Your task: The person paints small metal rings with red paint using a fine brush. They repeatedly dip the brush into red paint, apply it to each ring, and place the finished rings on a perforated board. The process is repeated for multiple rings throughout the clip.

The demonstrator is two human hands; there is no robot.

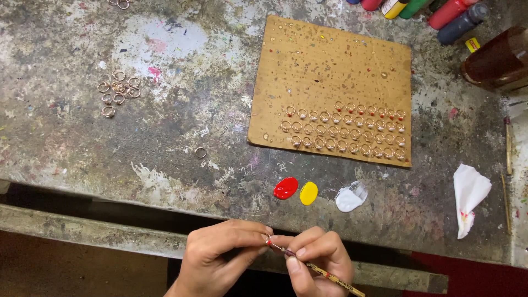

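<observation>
My left hand (217, 256) pinches a small metal ring (268, 239) between thumb and fingertips, just below the table's front edge. My right hand (319, 258) holds a thin paint tool (324, 273) like a pencil, its dark tip touching the ring. On the table above lie three paint blobs: red (285, 188), yellow (308, 193) and white (351, 197). A brown cardboard sheet (330, 60) carries rows of rings (344, 132) along its near edge; some at the right show red dots.
A loose pile of rings (117, 91) lies at the left and one single ring (201, 152) sits mid-table. Paint bottles (451, 14) and a brown jar (498, 60) stand at the back right. A crumpled white tissue (468, 198) and thin sticks (507, 146) lie at the right.
</observation>
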